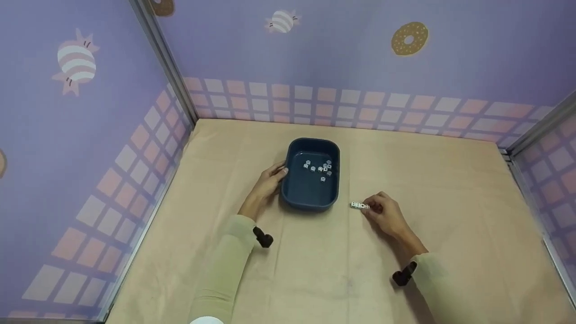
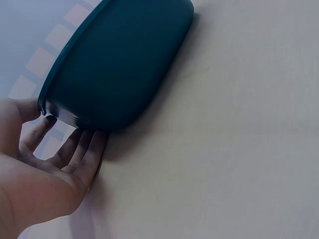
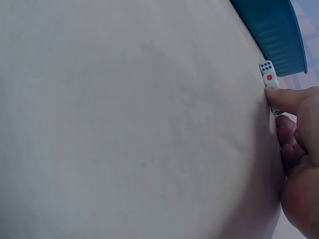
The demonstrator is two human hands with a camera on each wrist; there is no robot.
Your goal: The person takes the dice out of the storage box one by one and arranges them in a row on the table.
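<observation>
A dark blue plastic tub [image 1: 310,198] stands on the cloth, with several white dice [image 1: 322,179] scattered inside it. On its left side my left hand [image 1: 270,180] holds the wall. In the left wrist view the thumb is at the tub's rim [image 2: 42,99] and the fingertips touch the wall lower down. To the right of the tub, a short row of white dice [image 1: 358,205] lies close over the cloth. My right hand [image 1: 383,213] pinches the right end of this row between thumb and fingers. A red-dot face and a blue-dot face show on the dice [image 3: 268,72] in the right wrist view.
A beige cloth [image 1: 310,270] covers the table. Purple panels [image 1: 342,54] with candy and donut prints stand at the back and on both sides, joined by metal posts [image 1: 168,58]. Black wrist mounts [image 1: 263,237] stick out from both sleeves.
</observation>
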